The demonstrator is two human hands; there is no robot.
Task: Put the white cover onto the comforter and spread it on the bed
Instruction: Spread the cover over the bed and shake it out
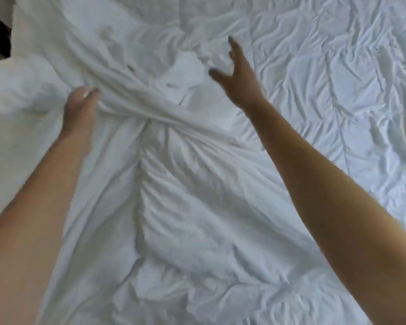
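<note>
the left hand (81, 106) grips a bunched fold of the white cover (136, 106), which stretches in a twisted band across the middle of the bed. the right hand (238, 77) hovers over it with fingers spread apart, holding nothing. the wrinkled quilted comforter (326, 90) lies to the right and near, partly under the cover.

Both bare forearms reach forward. The left hand (80, 106) is curled, its fingers closed in a pinching grip. The right hand (238, 77) hovers farther ahead, fingers spread and straight.
</note>
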